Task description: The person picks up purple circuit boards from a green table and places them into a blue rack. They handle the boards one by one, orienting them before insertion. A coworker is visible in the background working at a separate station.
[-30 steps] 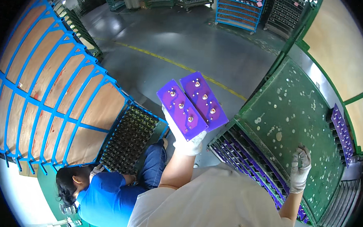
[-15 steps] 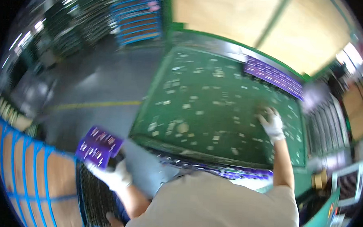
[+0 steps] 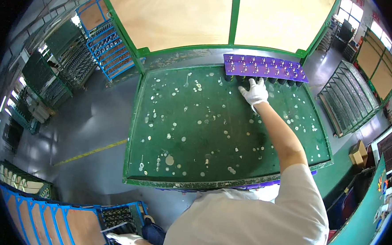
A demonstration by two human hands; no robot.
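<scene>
My right hand, in a white glove, reaches to the far side of the green table. Its fingers are spread, with the tips at the near edge of a long purple panel. This panel carries rows of small shiny parts on top, and short black cylinders stand under its near edge. Low on the left is my gloved left hand, beside a blue-framed rack of dark parts. Its fingers close by a thin, light-edged dark piece, whose kind I cannot make out.
A tall board in a green frame rises behind the table. Blue racks stand far left, and a wire cage cart stands right. A blue-framed wooden panel lies near left; a cardboard box sits at right.
My view has turned right. My right hand has moved from over the tabletop to the long panel's edge. My left hand has gone lower; the small purple panel it held no longer shows clearly.
</scene>
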